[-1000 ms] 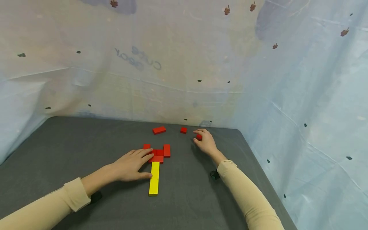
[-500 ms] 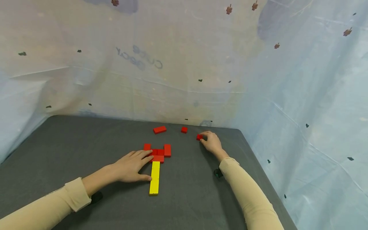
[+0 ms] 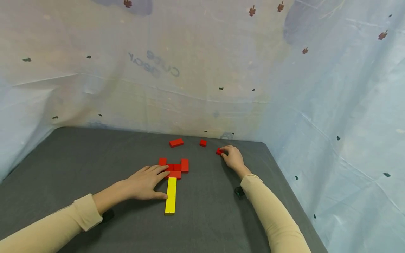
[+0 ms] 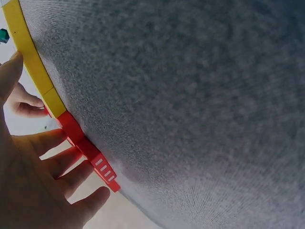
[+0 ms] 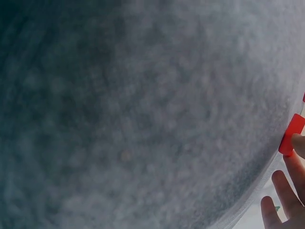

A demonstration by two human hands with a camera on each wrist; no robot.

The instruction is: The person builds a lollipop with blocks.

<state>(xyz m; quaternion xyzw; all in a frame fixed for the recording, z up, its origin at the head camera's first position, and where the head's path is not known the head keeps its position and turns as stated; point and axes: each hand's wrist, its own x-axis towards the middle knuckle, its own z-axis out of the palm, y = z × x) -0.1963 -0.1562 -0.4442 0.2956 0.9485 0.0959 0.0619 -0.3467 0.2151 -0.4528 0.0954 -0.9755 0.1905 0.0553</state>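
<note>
A yellow strip, with a seam across it in the left wrist view, runs away from the person to a group of flat red blocks. Over its left side lies my left hand, fingers stretched out, fingertips at the red blocks and thumb at the strip's edge. One red block shows white slots in its side. Farther back on the right, my right hand pinches a small red block between thumb and index finger, low at the table; its other fingers are spread in the right wrist view.
Two loose red pieces, a longer block and a small block, lie near the back edge of the dark grey table. A pale printed curtain hangs behind and along the right side.
My right hand has shifted slightly right, and its spread thumb and index finger have come together on the small red block. The left hand and the arranged blocks stay put.
</note>
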